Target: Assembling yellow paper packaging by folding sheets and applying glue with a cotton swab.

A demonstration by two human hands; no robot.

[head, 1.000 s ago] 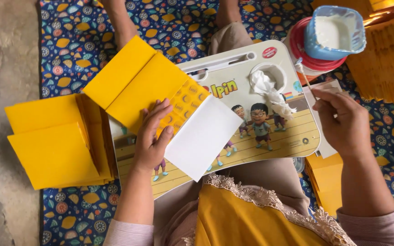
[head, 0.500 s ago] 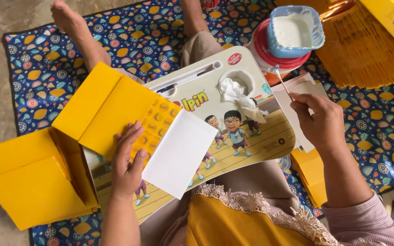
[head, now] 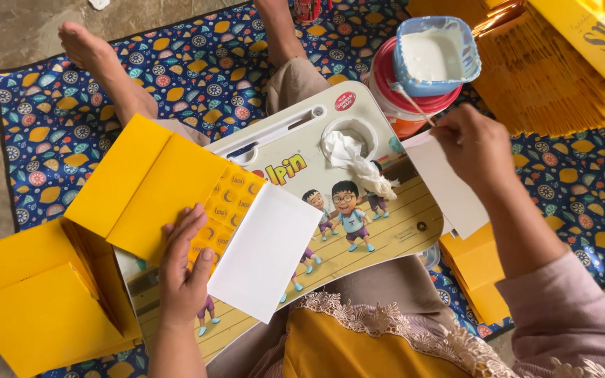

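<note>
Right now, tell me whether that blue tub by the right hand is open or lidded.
Open: the blue tub has no lid, its white paste showing.

The folded card sheet [head: 150, 187] under the left hand [head: 185, 269] is bright yellow, with an orange-yellow panel of small round emblems at its 4 o'clock edge. The paper sheet [head: 266, 250] beside it is plain white. The lap surface [head: 393, 234] is cream with cartoon children on yellow floorboards. At 1 o'clock, a pale blue tub [head: 435, 56] of white paste sits on a red-lidded orange jar [head: 395, 105]. The mat [head: 50, 119] is navy, patterned with orange lemons and round flowers. The sleeve [head: 568, 315] is dusty pink.
</note>
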